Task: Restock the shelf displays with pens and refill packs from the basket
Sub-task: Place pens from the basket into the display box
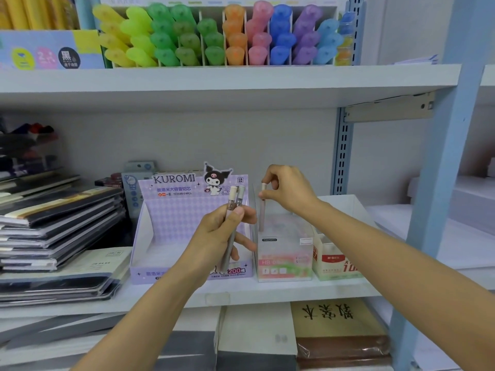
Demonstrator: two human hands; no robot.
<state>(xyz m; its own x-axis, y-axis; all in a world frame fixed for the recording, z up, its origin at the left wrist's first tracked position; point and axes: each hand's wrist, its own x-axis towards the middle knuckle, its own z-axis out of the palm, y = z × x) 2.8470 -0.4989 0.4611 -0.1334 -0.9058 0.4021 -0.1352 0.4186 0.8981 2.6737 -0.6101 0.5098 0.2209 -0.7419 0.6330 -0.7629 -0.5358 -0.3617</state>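
Observation:
My left hand grips two slim lead refill tubes upright, in front of the purple Kuromi display box. My right hand pinches the cap of a third refill tube, which stands upright with its lower end inside the clear plastic display box next to the Kuromi box. The Kuromi box looks bare inside where I can see it. No basket is in view.
A white and red carton stands right of the clear box. Stacked notebooks fill the shelf's left side. Colourful highlighters line the upper shelf. A blue shelf post rises at the right. Books lie on the shelf below.

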